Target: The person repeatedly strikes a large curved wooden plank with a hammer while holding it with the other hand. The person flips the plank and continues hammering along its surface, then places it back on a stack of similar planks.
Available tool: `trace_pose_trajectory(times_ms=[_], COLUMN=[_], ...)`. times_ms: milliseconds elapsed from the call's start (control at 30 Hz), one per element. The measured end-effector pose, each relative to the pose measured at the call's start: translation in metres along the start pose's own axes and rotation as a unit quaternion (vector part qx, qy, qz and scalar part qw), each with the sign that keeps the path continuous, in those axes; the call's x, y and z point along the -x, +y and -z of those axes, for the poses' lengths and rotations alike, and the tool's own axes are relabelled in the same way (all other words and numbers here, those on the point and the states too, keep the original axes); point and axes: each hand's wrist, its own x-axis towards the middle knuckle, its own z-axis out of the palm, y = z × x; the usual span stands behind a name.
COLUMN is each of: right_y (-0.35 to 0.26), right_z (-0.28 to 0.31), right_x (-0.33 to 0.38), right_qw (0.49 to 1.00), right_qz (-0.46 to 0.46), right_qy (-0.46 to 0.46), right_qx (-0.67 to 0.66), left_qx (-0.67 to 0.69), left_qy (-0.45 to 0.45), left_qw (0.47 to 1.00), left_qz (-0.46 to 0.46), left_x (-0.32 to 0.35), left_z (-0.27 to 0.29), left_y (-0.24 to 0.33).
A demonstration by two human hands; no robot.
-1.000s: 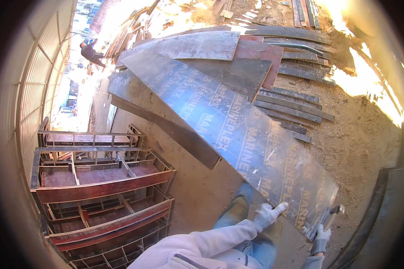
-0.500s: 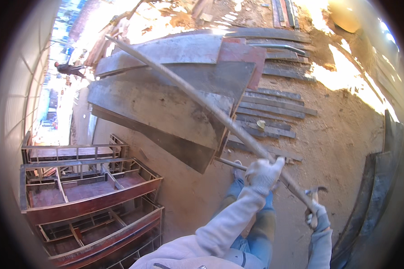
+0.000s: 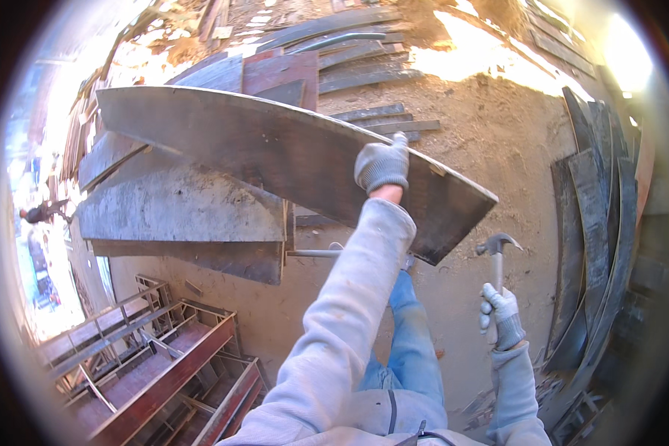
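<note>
Left hand (image 3: 382,163), in a grey knit glove, curled over the upper edge of a long dark plywood panel (image 3: 275,156), lifted and tilted above the sandy ground (image 3: 498,134). Right hand (image 3: 502,316), gloved too, fisted round the handle of a claw hammer (image 3: 496,253), head up, just below the panel's right corner. Panel face worn, probably film-coated.

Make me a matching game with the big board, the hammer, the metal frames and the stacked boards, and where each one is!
Things:
1. big dark board
2. hammer
3. reddish metal frames
4. stacked dark boards

Places:
A. on the ground, lower left
B. held up at its top edge by the left hand
C. standing along the right side
D. in the right hand, head up

Pairs: 1-B, 2-D, 3-A, 4-C
</note>
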Motion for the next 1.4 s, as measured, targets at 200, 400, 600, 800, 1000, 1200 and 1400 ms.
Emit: trace_pose_trajectory(times_ms=[200, 400, 600, 800, 1000, 1200, 1400], right_y=[0.015, 0.004, -0.024, -0.075, -0.148, -0.195, -0.247], right_z=[-0.008, -0.032, -0.065, -0.151, -0.196, -0.177, -0.187], right_x=[0.009, -0.002, -0.008, -0.041, -0.144, -0.222, -0.298], right_qw=[0.993, 0.961, 0.948, 0.848, 0.847, 0.916, 0.927], right_qz=[-0.023, -0.106, 0.092, 0.496, 0.46, 0.393, 0.358], right_qy=[-0.104, -0.24, -0.229, -0.123, -0.21, -0.081, -0.074], right_qx=[0.047, 0.085, 0.199, -0.142, -0.163, 0.009, 0.081], left_qx=[0.091, 0.292, 0.35, 0.347, 0.287, -0.156, -0.247], left_qy=[-0.114, -0.416, -0.329, -0.289, -0.146, 0.128, 0.153], left_qw=[0.988, 0.853, 0.845, 0.788, 0.946, 0.957, 0.955], left_qz=[-0.052, -0.116, 0.236, 0.418, 0.024, -0.209, -0.066], left_x=[-0.005, 0.13, 0.147, 0.103, 0.033, -0.159, -0.268], left_z=[-0.043, -0.083, -0.074, -0.069, -0.039, 0.029, 0.013], left_y=[-0.043, -0.157, -0.169, -0.122, -0.127, -0.238, -0.279])
